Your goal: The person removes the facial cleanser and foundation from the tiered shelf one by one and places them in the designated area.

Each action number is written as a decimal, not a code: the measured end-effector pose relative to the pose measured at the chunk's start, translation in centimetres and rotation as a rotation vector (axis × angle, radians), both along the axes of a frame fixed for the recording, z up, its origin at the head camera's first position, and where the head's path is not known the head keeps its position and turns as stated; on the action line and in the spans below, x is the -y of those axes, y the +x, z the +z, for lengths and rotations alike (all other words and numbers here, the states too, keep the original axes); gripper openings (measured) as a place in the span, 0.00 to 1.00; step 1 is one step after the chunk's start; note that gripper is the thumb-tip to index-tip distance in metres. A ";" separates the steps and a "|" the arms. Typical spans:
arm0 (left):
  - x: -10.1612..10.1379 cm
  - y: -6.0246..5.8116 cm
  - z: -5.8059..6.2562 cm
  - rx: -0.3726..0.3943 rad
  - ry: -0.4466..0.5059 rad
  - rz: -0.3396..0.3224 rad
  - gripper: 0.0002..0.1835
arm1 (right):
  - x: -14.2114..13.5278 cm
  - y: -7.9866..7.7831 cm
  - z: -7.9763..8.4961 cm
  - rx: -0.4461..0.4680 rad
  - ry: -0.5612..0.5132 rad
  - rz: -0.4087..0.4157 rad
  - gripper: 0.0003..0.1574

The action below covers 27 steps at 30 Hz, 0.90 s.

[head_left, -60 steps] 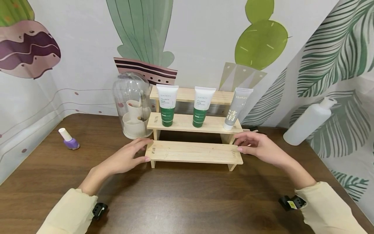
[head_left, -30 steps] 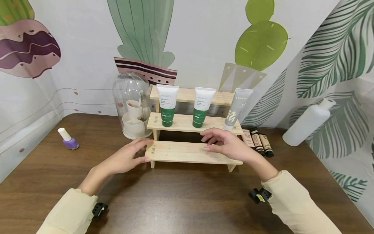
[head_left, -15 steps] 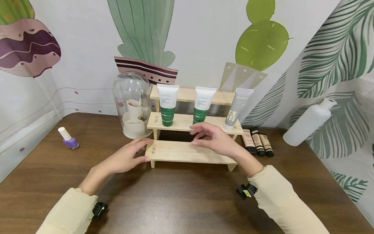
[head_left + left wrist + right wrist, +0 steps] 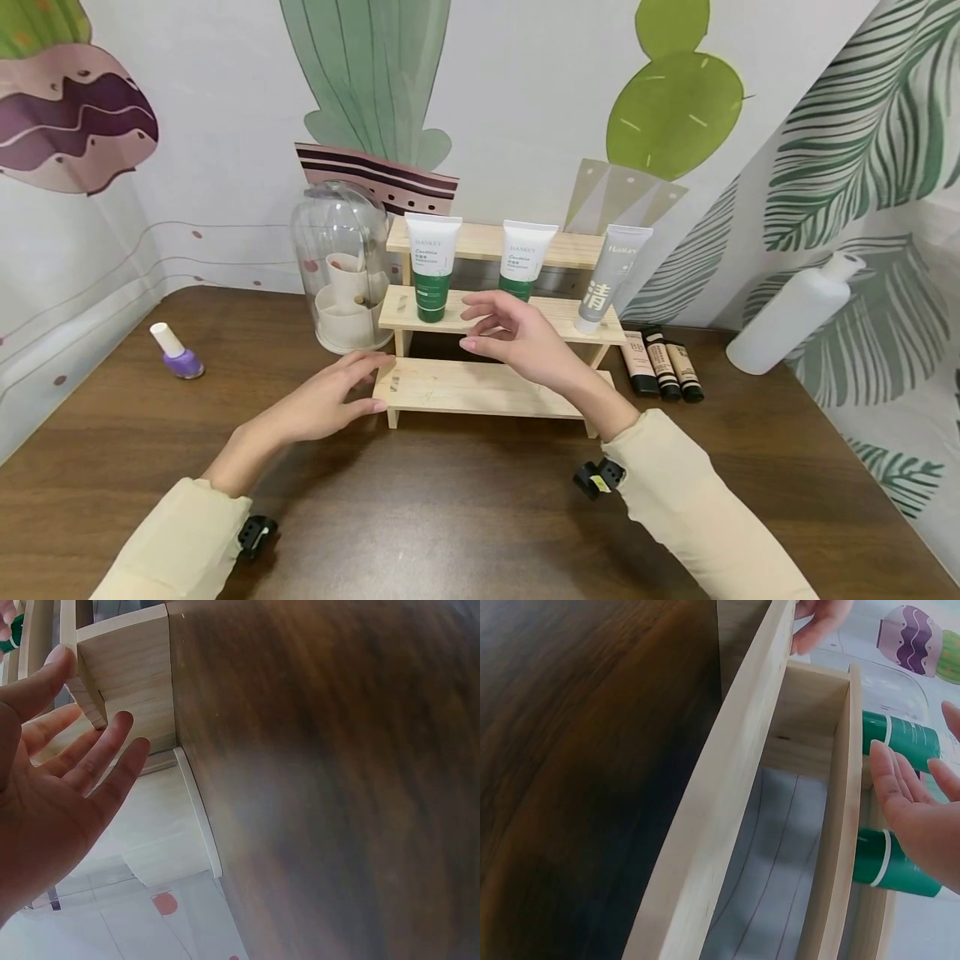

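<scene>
A three-tier wooden display stand [image 4: 480,387] stands on the brown table. On its middle tier are two white-and-green squeeze tubes, the left one [image 4: 431,267] and the centre one [image 4: 527,250], plus a grey squeeze tube [image 4: 611,279] at the right. My left hand [image 4: 318,404] rests at the left end of the lowest tier; the left wrist view shows its fingers [image 4: 112,754] spread and fairly straight, touching the board. My right hand [image 4: 521,337] holds nothing and hovers before the middle tier, fingers loosely bent, hiding the lower part of the centre tube.
A clear dome [image 4: 337,242] over a white organizer stands left of the stand. Purple nail polish [image 4: 180,354] leans at the far left. Three small tubes [image 4: 660,364] lie right of the stand. A white bottle [image 4: 795,317] appears tilted at the far right, near the patterned wall cloth.
My right hand has left the stand's right end and moved leftward, rising slightly to the middle tier and uncovering the three small tubes. My left hand has stayed in place.
</scene>
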<state>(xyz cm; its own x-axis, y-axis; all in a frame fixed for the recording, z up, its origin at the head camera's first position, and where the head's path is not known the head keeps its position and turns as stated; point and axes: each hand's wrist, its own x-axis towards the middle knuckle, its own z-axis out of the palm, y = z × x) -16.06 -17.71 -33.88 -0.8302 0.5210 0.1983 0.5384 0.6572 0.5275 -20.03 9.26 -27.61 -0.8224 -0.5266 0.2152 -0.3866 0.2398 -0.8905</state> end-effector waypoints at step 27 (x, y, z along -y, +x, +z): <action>0.0 -0.1 -0.1 0.030 0.022 0.005 0.29 | 3.4 -2.1 -0.2 -0.058 -0.147 -0.106 0.33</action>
